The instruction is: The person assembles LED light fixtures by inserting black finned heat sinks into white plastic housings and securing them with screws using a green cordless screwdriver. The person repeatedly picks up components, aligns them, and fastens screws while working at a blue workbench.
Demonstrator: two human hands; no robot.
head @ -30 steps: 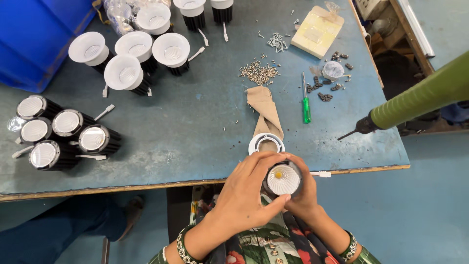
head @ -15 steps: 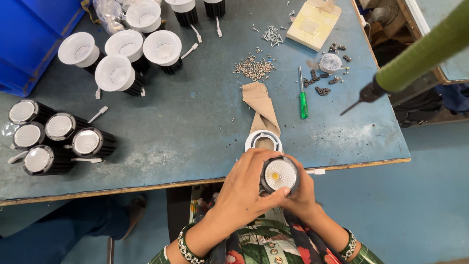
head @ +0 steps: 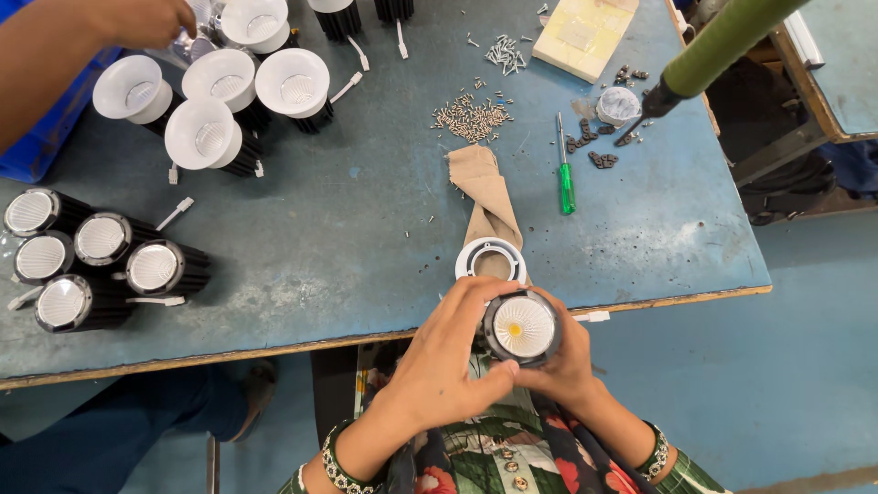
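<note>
Both hands clamp one round lamp body (head: 521, 327) at the table edge (head: 274, 352) — left hand (head: 448, 366) over its rim, right hand (head: 567, 366) cupping underneath, lens facing up. White trim ring (head: 491, 260) lies just beyond on a cloth strip (head: 485, 187) — within reach.

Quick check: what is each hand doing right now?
Left hand: closed on the round black lamp.
Right hand: closed on the same lamp from beneath.

Both hands clasp a black lamp (head: 521, 327) at the bench (head: 347, 220) edge: left hand (head: 448, 357) across its front, right hand (head: 562, 361) cupping beneath. Just beyond the fingers lies a white ring (head: 491, 260); a green screwdriver (head: 566, 174) lies farther off.
</note>
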